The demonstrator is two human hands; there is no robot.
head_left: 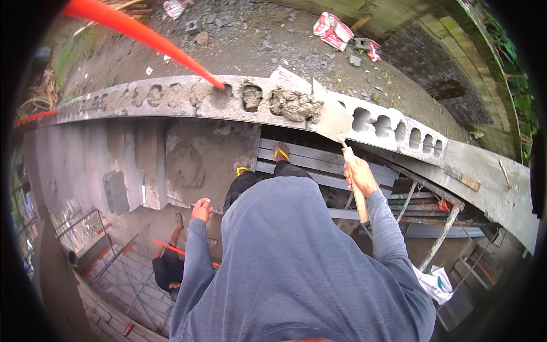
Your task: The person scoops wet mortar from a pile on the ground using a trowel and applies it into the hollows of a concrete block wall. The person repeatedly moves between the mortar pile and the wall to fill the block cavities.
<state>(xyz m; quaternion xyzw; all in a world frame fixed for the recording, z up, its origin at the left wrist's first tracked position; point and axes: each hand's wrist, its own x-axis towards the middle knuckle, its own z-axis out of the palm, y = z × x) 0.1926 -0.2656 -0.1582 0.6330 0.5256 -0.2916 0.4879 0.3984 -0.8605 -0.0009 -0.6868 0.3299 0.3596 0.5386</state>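
Grey hollow concrete-block wall (236,102) ahead; my right hand (360,175), held forward, wraps tight round a pale wooden-handled trowel (359,200), my left hand (202,210) half-curled (seemingly empty).

mossy blk wall (458,43) upper r, gravelly dirt grnd (250,48), daylt

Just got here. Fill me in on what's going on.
Someone in a grey long-sleeved top is working mortar along a hollow-block wall. The right hand grips a trowel, its blade at the wall top just right of a lump of mortar. The left hand is away from the wall; whether it holds anything is hard to tell. Block cavities right of the blade are open, while many to its left look filled or partly filled.
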